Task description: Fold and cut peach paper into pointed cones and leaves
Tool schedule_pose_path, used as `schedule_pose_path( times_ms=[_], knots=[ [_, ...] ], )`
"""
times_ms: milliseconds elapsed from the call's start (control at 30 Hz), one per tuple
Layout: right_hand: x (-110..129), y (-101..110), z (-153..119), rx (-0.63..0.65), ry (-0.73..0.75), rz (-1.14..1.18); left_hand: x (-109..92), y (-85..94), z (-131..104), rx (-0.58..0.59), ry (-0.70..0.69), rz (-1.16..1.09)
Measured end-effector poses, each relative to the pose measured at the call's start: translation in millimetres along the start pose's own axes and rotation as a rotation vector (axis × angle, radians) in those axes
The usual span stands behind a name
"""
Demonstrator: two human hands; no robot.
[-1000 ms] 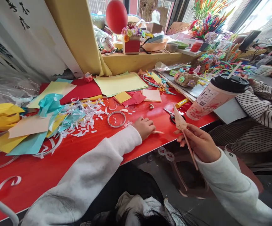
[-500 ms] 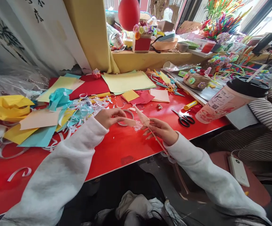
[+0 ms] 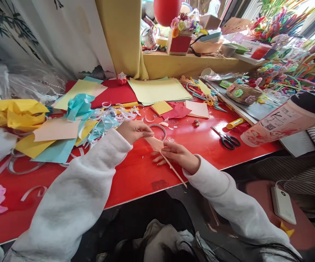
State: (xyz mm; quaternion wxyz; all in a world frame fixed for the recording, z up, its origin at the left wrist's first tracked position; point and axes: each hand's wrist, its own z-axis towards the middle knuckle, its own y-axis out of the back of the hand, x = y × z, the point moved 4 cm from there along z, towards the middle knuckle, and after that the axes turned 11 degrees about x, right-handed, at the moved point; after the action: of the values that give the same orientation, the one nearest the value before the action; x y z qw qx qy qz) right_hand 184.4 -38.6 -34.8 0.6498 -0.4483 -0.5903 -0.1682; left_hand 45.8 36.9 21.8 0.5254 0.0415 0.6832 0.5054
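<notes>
- Peach paper point(image 3: 154, 143) is grasped by left hand point(image 3: 132, 131) and right hand point(image 3: 181, 156) above the red table point(image 3: 130, 191).
- Ring point(image 3: 163, 130) beyond is partly obscured.
- Scissors point(image 3: 227, 141) and cup point(image 3: 280, 122) are positioned at right.
- Paper scraps point(image 3: 112, 122) are strewn at left.

One head-worn view: taken from above and behind the near edge of the glossy red table point(image 3: 127, 185), directed forward and down, at close range.

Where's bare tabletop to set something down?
On the red table: a patch bounded by the left sleeve, paper stem and front edge; another between the right hand and scissors. Crowded: paper shreds beside the left hand, pale yellow sheets along the back.
</notes>
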Motion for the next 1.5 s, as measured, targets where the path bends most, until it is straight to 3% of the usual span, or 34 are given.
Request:
schedule_pose_path(
  times_ms=[200,633,967,1267,1500],
  knots=[
    [-3,-3,0,0.006,-0.021,-0.028,6,-3.1,3,0.033,0.020,0.095],
    [-3,-4,1,0.047,-0.054,-0.074,8,-10.0,8,0.065,0.023,0.070],
    [-1,-6,1,0.071,-0.063,-0.114,8,-11.7,9,0.033,-0.011,0.111],
    [1,-5,-1,-0.006,-0.124,-0.060,6,-12.8,9,-0.011,-0.151,0.032],
    [1,-5,0,-0.002,-0.121,-0.058,8,-15.8,9,0.020,-0.216,-0.056]
  ],
)
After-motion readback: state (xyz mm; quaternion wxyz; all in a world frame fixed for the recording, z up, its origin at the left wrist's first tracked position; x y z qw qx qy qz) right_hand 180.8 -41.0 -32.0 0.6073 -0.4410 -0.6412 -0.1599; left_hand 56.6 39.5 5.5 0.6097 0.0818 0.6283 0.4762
